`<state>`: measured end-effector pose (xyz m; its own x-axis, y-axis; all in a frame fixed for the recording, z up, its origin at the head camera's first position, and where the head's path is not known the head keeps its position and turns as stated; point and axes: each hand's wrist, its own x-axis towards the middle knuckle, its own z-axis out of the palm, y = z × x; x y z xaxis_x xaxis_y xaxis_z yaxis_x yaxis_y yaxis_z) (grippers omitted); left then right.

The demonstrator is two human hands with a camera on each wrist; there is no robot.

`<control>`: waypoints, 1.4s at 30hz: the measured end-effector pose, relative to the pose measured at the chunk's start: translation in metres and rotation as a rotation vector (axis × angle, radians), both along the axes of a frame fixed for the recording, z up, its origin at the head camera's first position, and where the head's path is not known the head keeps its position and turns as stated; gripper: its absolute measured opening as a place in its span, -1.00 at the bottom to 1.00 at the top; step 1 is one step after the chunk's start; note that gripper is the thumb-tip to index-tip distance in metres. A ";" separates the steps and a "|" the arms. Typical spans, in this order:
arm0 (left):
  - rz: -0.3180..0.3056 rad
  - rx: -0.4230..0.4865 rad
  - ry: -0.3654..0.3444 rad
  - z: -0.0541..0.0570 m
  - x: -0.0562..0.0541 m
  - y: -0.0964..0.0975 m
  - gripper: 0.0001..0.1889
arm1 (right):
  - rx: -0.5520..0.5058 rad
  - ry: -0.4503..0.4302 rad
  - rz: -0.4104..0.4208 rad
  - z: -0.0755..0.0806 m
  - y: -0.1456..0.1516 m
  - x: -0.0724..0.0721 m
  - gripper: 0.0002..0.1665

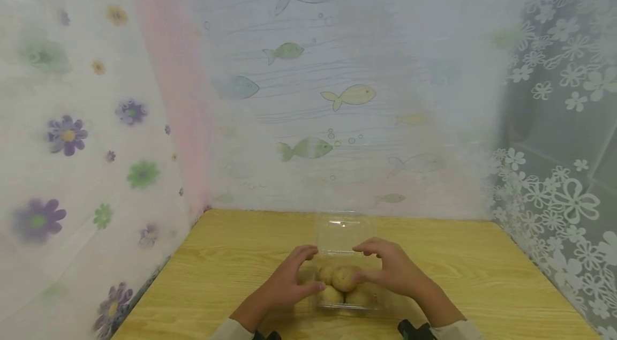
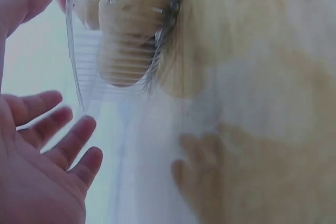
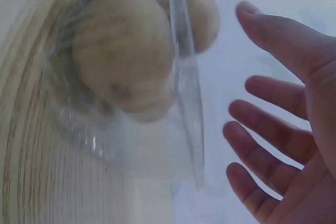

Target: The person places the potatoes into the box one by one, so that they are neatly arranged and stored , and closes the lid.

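Observation:
A clear plastic clamshell box (image 1: 344, 307) stands on the table with several pale yellow potatoes (image 1: 345, 278) in it. Its see-through lid (image 1: 341, 234) is swung back on the far side. My left hand (image 1: 289, 282) hovers at the box's left side, fingers loosely bent, holding nothing. On the opposite side is my right hand (image 1: 394, 269), likewise without a hold on anything. In the left wrist view, the left fingers (image 2: 79, 139) are spread near the box's rim. The right wrist view shows the right fingers (image 3: 270, 135) apart from the box wall (image 3: 189, 108).
The box rests on a yellow wood-grain table (image 1: 241, 254). Behind it hangs a pale curtain with printed fish (image 1: 354, 95). A flower-printed sheet (image 1: 67, 179) borders the left, and a sheet with white flowers (image 1: 573, 206) borders the right.

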<state>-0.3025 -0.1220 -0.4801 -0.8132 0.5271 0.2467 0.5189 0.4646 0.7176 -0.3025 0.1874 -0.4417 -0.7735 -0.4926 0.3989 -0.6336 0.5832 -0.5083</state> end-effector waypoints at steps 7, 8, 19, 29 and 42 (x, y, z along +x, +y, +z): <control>0.061 0.142 -0.201 0.000 -0.018 0.002 -0.14 | -0.079 0.001 -0.179 -0.004 0.009 -0.009 -0.45; 0.076 0.160 -0.235 0.000 -0.020 0.003 -0.12 | -0.099 -0.015 -0.199 -0.005 0.010 -0.010 -0.43; 0.147 0.342 -0.369 0.004 -0.040 0.010 0.00 | -0.210 -0.306 -0.313 -0.002 0.013 -0.018 -0.15; 0.126 0.399 -0.410 0.013 -0.043 0.015 -0.10 | -0.312 -0.420 -0.307 -0.004 0.013 -0.019 -0.13; 0.111 0.422 -0.361 0.016 -0.047 0.015 -0.21 | -0.346 -0.384 -0.337 -0.001 0.013 -0.018 -0.20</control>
<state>-0.3491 -0.1069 -0.4642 -0.9298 0.3499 0.1139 0.1708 0.1364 0.9758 -0.3209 0.2007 -0.4430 -0.9842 -0.0879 0.1540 -0.1773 0.4802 -0.8590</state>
